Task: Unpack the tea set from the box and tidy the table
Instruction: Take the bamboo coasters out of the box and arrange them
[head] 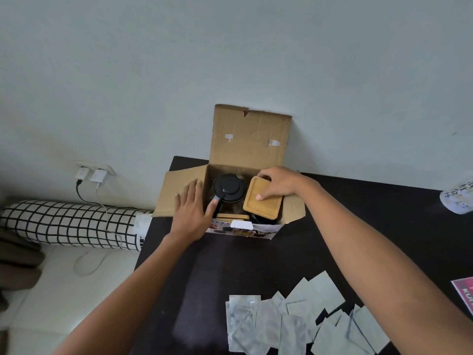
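In the head view, the open brown cardboard box point(245, 190) stands in the middle of the frame, at the far edge of the dark table point(358, 226), with its back flap upright against the pale wall.

Inside the box, on the left, you see the glass teapot with a round black lid point(228, 187) and a black handle pointing toward you. On the right lies a square light wooden tray point(263, 199), tilted on top of something dark that I cannot identify.

Your right hand point(280, 183) has its fingers curled around the far edge of this tray, with the thumb pressed on the top surface; it holds the tray. Your left hand point(193, 208) lies flat with fingers spread on the left box flap and rim, holding nothing, only steadying the box.

I judge the tray to be light and stiff, so a grip at the edge is enough. The teapot is probably fragile and heavier, and the glass may be slippery; take it by the black handle and support the body.

At the lower right of the frame, many flat silver sachets point(302, 326) lie scattered and still need tidying.
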